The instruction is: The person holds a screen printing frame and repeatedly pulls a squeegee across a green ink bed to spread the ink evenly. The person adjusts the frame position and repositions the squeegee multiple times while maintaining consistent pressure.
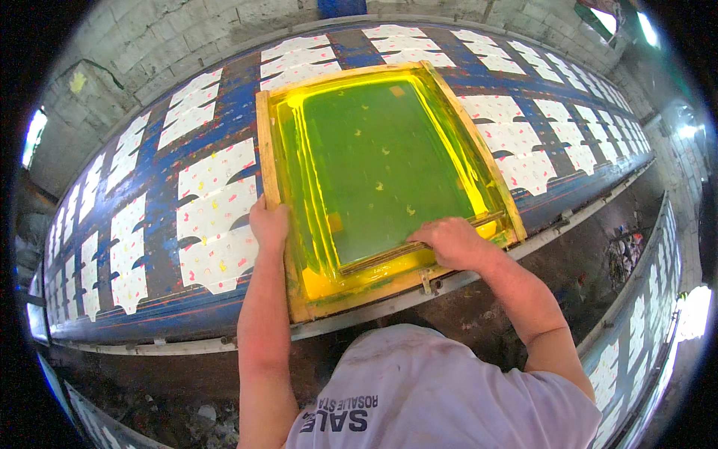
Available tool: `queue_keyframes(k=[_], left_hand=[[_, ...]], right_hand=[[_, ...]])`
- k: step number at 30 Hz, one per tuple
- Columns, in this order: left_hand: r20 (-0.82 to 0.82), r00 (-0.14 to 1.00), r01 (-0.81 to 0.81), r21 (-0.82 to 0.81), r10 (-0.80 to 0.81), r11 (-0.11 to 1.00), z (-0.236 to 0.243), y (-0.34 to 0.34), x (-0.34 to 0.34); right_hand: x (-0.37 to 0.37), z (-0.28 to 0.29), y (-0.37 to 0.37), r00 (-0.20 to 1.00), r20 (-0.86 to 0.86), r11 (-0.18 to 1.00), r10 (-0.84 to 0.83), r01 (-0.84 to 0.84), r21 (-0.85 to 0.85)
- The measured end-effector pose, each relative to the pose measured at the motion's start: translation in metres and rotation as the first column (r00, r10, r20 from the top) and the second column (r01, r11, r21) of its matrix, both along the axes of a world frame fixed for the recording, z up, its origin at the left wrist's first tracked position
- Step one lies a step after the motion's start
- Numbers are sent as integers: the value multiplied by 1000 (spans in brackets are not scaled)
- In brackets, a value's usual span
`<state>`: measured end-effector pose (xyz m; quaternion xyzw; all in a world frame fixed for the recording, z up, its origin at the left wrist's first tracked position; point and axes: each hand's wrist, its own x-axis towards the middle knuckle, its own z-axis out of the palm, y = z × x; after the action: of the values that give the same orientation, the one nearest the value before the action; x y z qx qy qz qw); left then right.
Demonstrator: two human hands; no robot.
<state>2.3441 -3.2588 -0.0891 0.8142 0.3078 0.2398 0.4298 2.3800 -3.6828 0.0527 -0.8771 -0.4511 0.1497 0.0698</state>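
Observation:
A wooden-framed printing screen [378, 150] lies on the long blue table [355, 52], its green mesh streaked and edged with bright yellow ink [314, 277]. My left hand [269, 224] is closed on the frame's left rail. My right hand [452, 243] grips a long squeegee [374, 258], which lies crosswise on the mesh near the end closest to me. White cut fabric pieces [213, 217] with small pink and yellow motifs lie in rows on either side of the screen. The fabric directly beneath the screen is hidden.
A metal rail [389, 303] with small clamps runs along the table's near edge. A second table [621, 359] with white pieces stands at the lower right. Dark floor [202, 385] with scattered debris shows below, and a block wall [120, 56] rises behind.

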Motion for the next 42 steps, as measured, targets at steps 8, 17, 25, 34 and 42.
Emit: queue_keyframes(k=[8, 17, 25, 34, 42], left_hand=[[-38, 999, 31, 45, -29, 998, -1, -1, 0], [-101, 995, 13, 177, 5, 984, 13, -9, -2], [-158, 986, -9, 222, 45, 975, 31, -21, 0], [-124, 963, -226, 110, 239, 968, 10, -26, 0], [-145, 955, -228, 204, 260, 952, 21, -33, 8]], right_hand=[[-47, -25, -17, 992, 103, 994, -66, 57, 88], [9, -62, 6, 933, 360, 972, -4, -81, 220], [179, -69, 94, 925, 379, 968, 19, -112, 225], [377, -86, 196, 925, 379, 979, -33, -46, 197], [476, -83, 237, 894, 448, 975, -20, -82, 207]])
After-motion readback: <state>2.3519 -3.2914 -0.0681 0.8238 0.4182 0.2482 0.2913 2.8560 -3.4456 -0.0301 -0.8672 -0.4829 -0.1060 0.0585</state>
